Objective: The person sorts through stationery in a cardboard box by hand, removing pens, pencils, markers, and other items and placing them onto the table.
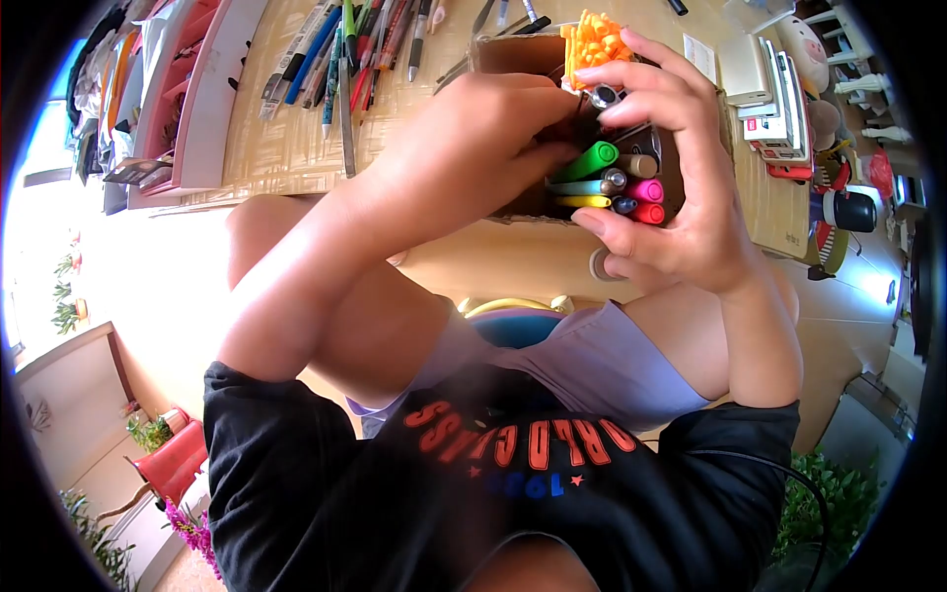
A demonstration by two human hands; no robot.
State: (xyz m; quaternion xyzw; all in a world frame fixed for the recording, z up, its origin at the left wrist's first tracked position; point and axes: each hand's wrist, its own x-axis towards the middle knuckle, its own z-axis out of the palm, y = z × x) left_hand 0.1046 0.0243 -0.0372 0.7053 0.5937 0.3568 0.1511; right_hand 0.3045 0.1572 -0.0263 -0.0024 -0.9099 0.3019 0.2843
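A cardboard box (521, 61) stands at the table's near edge with pens and markers upright in it. Their ends show green (598, 155), pink (646, 190), red (648, 213) and yellow (584, 201). My left hand (483, 148) reaches into the box from the left, fingers pinched; what they hold is hidden. My right hand (691, 178) curves round the pens from the right. Its thumb lies by the yellow and red ends, its fingers by a dark pen with a silver end (604, 96). An orange knobbly topper (595, 44) sticks up at the box's far side.
Loose pens and pencils (365, 39) and a metal ruler (345, 118) lie on the table (266, 148) to the left. A pink-and-white shelf (187, 99) stands at the far left. Books (779, 99) and a dark cylindrical object (850, 210) are at the right.
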